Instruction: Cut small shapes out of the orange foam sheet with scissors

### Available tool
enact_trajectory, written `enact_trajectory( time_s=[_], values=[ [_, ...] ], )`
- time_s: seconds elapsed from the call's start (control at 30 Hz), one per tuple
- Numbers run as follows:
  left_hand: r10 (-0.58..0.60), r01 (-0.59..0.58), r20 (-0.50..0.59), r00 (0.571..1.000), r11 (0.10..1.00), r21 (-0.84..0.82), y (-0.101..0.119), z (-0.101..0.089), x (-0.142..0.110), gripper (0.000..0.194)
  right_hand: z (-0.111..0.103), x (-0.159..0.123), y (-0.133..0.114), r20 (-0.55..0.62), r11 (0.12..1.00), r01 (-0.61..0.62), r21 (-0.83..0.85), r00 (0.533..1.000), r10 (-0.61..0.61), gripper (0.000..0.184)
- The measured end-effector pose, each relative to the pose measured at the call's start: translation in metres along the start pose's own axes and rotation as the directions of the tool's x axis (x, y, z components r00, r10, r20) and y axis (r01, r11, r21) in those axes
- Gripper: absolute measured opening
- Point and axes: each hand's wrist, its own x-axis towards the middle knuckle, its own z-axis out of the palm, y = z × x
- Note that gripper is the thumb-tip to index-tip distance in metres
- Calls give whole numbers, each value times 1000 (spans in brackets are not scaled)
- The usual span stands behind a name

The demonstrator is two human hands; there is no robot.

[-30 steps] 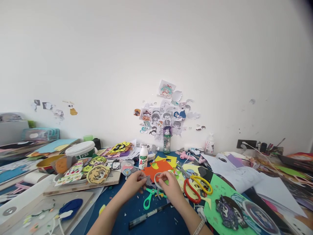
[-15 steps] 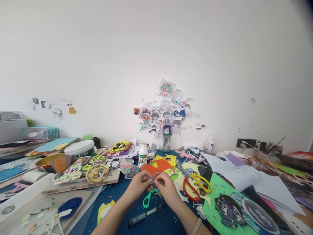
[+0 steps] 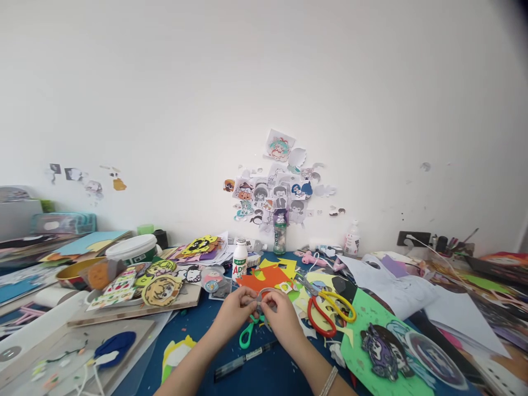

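Observation:
My left hand (image 3: 236, 309) and my right hand (image 3: 279, 312) meet over the middle of the blue desk. The fingers of both are closed in a pinch on a small greyish piece (image 3: 258, 300), mostly covered by the fingertips; its kind I cannot make out. Just below the hands lie green-handled scissors (image 3: 246, 334), their blades hidden. Nearer to me a dark pen (image 3: 243, 360) rests on the desk between my forearms. Orange paper (image 3: 266, 276) spreads just beyond the fingertips. Scissors with red and yellow handles (image 3: 324, 315) lie right of my right hand.
A white bottle (image 3: 240, 260) and a green-labelled bottle (image 3: 280, 235) stand behind the hands. A wooden board (image 3: 136, 311) with paper cut-outs is at left, beside a white tub (image 3: 131, 248). A green sheet (image 3: 355, 341) and white paper (image 3: 391, 286) cover the right. Cut-out drawings hang on the wall.
The whole view has shifted a little. Both hands stay pinched together in nearly the same place, with only a slight movement of the fingers.

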Motion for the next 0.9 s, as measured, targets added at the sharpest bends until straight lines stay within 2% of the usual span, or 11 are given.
enact_trajectory(
  time_s=[0.27,0.53,0.67,0.8,0.9],
  values=[
    [114,-91,-102,988,975,201,-5,7,-2,17,1,-2,-1,-4,996,4,-86,1000,-5,13],
    [186,-151,-105,977,949,278,-4,6,-3,12,1,-4,1,-42,994,-48,-99,998,44,14],
    [186,-165,-79,979,962,217,-1,6,-3,16,-3,2,7,-11,997,-78,13,997,79,5],
    [189,-180,-40,981,971,155,-1,8,-1,28,-4,6,7,63,987,-44,156,997,35,16],
    [201,-191,-64,978,972,136,-4,8,0,33,-2,5,5,61,977,-45,206,998,33,9]
  ],
)
